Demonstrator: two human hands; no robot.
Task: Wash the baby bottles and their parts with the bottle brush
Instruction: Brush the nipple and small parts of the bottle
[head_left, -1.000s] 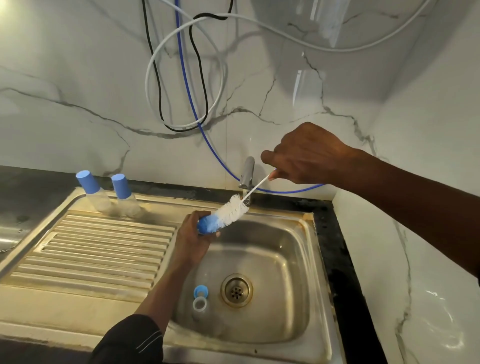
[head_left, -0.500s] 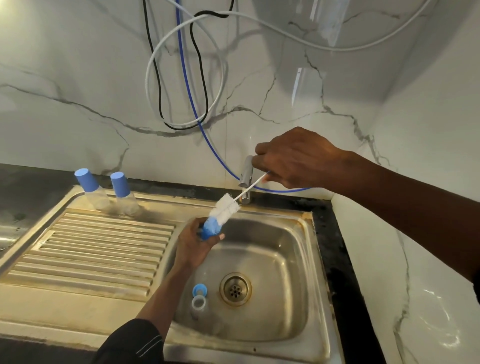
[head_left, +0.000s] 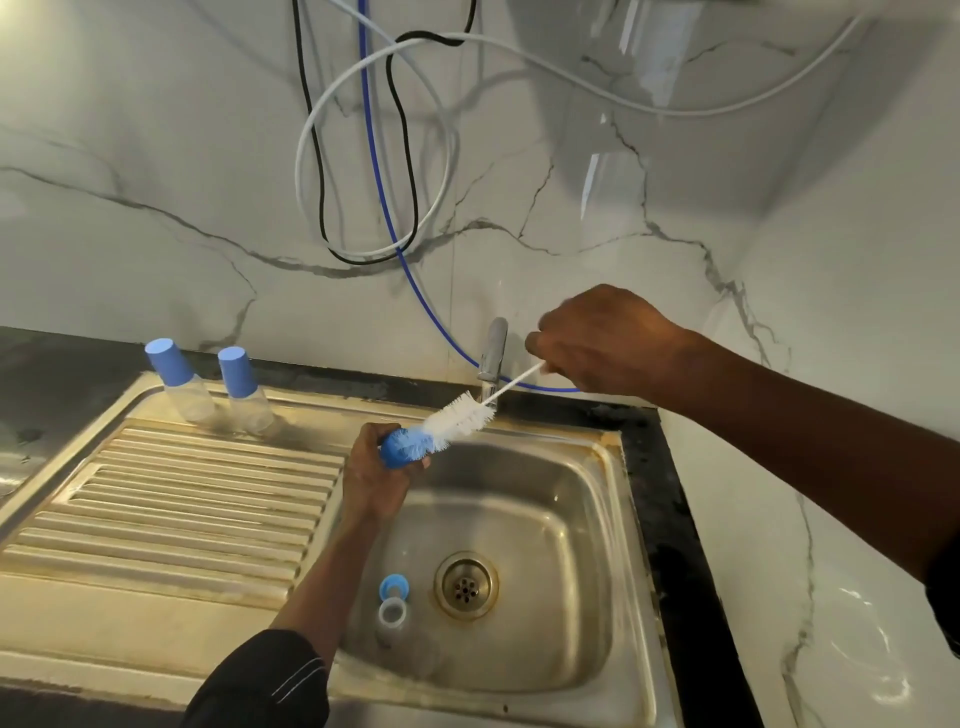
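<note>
My left hand (head_left: 375, 480) grips a small blue bottle cap (head_left: 402, 449) over the sink basin (head_left: 582, 519). My right hand (head_left: 605, 343) holds the white handle of the bottle brush (head_left: 462, 413), whose bristle tip is pushed into the cap. A clear bottle (head_left: 394, 621) with its open neck up lies on the basin floor, a blue collar ring (head_left: 395, 586) beside it. Two capped baby bottles (head_left: 179, 382) (head_left: 244, 392) stand at the back of the drainboard.
The tap (head_left: 492, 358) stands behind the basin, just behind the brush. The drain (head_left: 466, 584) sits mid-basin. A ribbed steel drainboard (head_left: 182, 499) lies to the left. Cables and a blue hose (head_left: 379, 197) hang on the marble wall. A dark counter edge runs on the right.
The brush has slid back and forth in the cap; my right hand has shifted slightly right and the brush now lies flatter. My left hand stays over the basin's left edge.
</note>
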